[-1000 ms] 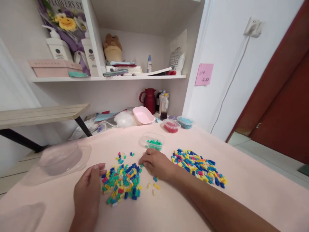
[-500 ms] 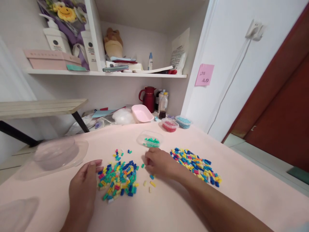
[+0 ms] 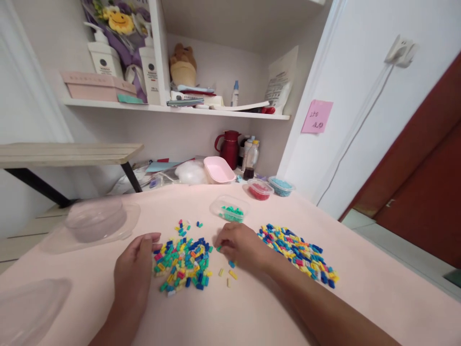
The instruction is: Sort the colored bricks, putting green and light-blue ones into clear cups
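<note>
A mixed pile of small coloured toy bricks (image 3: 183, 264) lies on the pink-covered table between my hands. My left hand (image 3: 135, 266) rests at the pile's left edge, its fingers loosely stretched and nothing seen in them. To the pile's right, my right hand (image 3: 237, 242) has its fingers curled down, the tips closed at a small green brick (image 3: 218, 249) on the table; the fingers partly hide it. Just beyond that hand stands a clear plastic container (image 3: 216, 207) with green bricks inside. A second mixed brick pile (image 3: 298, 252) spreads to the right of my right wrist.
Two filled tubs, one with red pieces (image 3: 260, 190) and one with light blue (image 3: 281, 186), stand at the back right. A pink tray (image 3: 219, 169) and a dark red jug (image 3: 229, 150) are behind. Clear plastic containers (image 3: 95, 221) sit at left. A few yellow bricks (image 3: 233, 274) lie loose.
My right hand has shifted slightly left, its fingertips reaching the green brick that lay apart from them. My left hand stays beside the pile. The whole view has shifted a little.
</note>
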`<move>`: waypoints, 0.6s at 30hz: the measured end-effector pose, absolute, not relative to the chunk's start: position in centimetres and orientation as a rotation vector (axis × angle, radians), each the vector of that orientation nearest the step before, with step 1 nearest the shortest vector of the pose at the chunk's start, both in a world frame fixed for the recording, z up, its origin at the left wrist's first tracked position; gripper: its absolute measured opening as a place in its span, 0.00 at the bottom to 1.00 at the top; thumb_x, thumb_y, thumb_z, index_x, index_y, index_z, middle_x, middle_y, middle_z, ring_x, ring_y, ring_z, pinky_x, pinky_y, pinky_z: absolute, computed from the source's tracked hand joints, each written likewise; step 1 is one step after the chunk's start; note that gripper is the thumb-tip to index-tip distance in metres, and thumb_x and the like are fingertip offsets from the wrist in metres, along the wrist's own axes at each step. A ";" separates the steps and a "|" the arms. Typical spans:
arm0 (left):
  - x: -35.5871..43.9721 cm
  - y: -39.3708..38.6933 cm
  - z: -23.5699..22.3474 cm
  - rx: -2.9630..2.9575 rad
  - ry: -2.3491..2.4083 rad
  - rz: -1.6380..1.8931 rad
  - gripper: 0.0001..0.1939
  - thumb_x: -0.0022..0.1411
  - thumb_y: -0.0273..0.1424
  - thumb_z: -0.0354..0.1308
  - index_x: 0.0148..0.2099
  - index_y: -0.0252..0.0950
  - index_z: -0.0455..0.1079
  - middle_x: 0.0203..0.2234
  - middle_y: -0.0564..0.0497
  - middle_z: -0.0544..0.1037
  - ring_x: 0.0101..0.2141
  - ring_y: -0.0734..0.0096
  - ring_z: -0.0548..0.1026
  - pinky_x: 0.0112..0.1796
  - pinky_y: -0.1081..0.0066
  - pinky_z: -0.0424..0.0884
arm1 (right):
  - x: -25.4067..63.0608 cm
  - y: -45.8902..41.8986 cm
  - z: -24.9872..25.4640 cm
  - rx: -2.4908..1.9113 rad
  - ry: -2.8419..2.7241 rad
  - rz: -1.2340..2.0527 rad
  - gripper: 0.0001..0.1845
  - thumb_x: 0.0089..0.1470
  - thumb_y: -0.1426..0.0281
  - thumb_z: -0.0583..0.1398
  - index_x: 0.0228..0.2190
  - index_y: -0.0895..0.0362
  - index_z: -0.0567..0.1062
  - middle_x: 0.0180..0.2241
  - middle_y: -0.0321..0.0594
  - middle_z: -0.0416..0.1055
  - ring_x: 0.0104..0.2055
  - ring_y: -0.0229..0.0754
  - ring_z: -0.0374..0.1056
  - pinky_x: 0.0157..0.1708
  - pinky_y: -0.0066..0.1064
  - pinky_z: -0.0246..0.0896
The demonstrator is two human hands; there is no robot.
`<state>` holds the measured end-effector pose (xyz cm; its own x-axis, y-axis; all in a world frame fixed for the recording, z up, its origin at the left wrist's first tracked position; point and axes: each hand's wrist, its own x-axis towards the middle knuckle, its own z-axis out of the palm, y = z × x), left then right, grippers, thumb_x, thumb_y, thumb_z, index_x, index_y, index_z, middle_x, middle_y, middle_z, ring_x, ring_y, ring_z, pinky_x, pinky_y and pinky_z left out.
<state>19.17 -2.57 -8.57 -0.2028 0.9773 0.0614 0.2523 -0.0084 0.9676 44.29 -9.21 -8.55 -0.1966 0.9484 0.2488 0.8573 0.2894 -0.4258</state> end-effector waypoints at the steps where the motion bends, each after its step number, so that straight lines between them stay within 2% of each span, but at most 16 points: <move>1: 19.2 -2.6 -8.5 1.313 1.539 1.264 0.17 0.54 0.42 0.52 0.38 0.39 0.76 0.28 0.50 0.81 0.36 0.61 0.78 0.32 0.68 0.68 | 44.1 -9.2 -8.7 -1.612 -2.094 0.277 0.10 0.49 0.77 0.63 0.34 0.53 0.80 0.35 0.39 0.75 0.41 0.43 0.69 0.44 0.31 0.60; 3: 19.2 -2.7 -8.4 1.305 1.546 1.257 0.17 0.53 0.41 0.52 0.37 0.38 0.76 0.27 0.50 0.81 0.34 0.61 0.78 0.31 0.68 0.69 | 43.9 -9.3 -8.6 -1.568 -2.079 0.326 0.09 0.48 0.79 0.63 0.30 0.54 0.79 0.34 0.37 0.76 0.40 0.42 0.69 0.43 0.30 0.60; 6: 19.3 -2.9 -8.2 1.298 1.538 1.255 0.17 0.53 0.41 0.52 0.37 0.38 0.76 0.26 0.50 0.81 0.31 0.62 0.77 0.30 0.68 0.69 | 43.4 -9.5 -8.2 -1.540 -2.036 0.396 0.09 0.47 0.79 0.63 0.31 0.54 0.77 0.34 0.36 0.75 0.37 0.40 0.68 0.40 0.28 0.60; 9: 19.3 -2.9 -8.2 1.298 1.515 1.263 0.16 0.53 0.41 0.52 0.36 0.38 0.76 0.26 0.50 0.81 0.32 0.62 0.78 0.30 0.69 0.69 | 43.1 -9.7 -8.0 -1.589 -1.996 0.416 0.09 0.48 0.77 0.64 0.33 0.54 0.76 0.34 0.36 0.74 0.35 0.39 0.67 0.35 0.27 0.59; 14: 19.3 -2.8 -8.5 1.292 1.548 1.230 0.15 0.53 0.41 0.52 0.36 0.40 0.76 0.26 0.51 0.81 0.35 0.61 0.78 0.29 0.70 0.69 | 43.3 -9.6 -8.0 -1.554 -2.084 0.428 0.08 0.49 0.77 0.64 0.33 0.54 0.76 0.36 0.38 0.74 0.40 0.41 0.67 0.41 0.29 0.60; 18: 19.3 -2.6 -8.7 1.293 1.540 1.247 0.15 0.53 0.40 0.52 0.36 0.40 0.76 0.26 0.52 0.81 0.35 0.61 0.79 0.32 0.68 0.70 | 43.4 -9.7 -7.8 -1.569 -2.060 0.457 0.12 0.46 0.78 0.66 0.34 0.55 0.76 0.37 0.38 0.72 0.39 0.40 0.66 0.39 0.28 0.60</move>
<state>19.29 -2.55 -8.65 -0.2024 0.9786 0.0381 0.2411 0.0121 0.9704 43.37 -9.71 -7.83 -0.2053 0.9602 0.1895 0.7898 0.2769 -0.5474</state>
